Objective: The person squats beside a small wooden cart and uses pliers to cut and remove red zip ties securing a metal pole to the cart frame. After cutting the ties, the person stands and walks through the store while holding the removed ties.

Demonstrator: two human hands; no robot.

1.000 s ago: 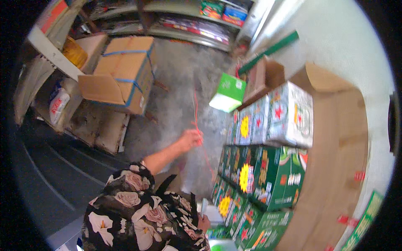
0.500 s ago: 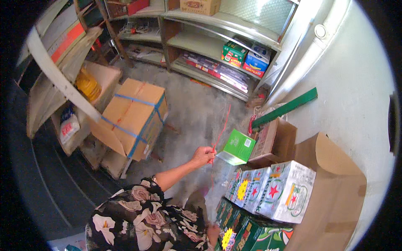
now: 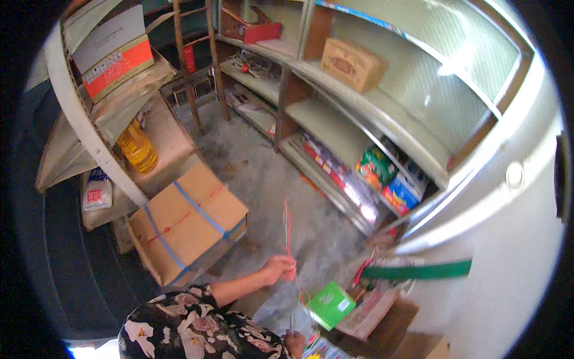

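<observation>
My left hand [image 3: 278, 270] is closed in a pinch around a thin red string [image 3: 289, 230]. The string rises above the fingers, and another length hangs below them. Low in the picture, my right hand [image 3: 293, 343] looks curled, with a thin, greyish, upright thing [image 3: 291, 323] at its fingers, too blurred to name. Just right of the hands is a green box [image 3: 331, 306] with a white label, leaning by an open cardboard carton [image 3: 370, 313]. Part of my right hand is cut off by the lower edge.
A large carton with blue straps [image 3: 190, 221] stands left, beside a shelf with a yellow oil bottle [image 3: 137, 147]. Shelving [image 3: 335, 122] with boxes runs along the back. At the right, a green strip [image 3: 421, 270] sticks out near a white pipe [image 3: 487, 200].
The view has turned, bringing more of the back shelves in and putting most of the stacked drink cartons out of the picture. My left hand still pinches the red string, now lower in view.
</observation>
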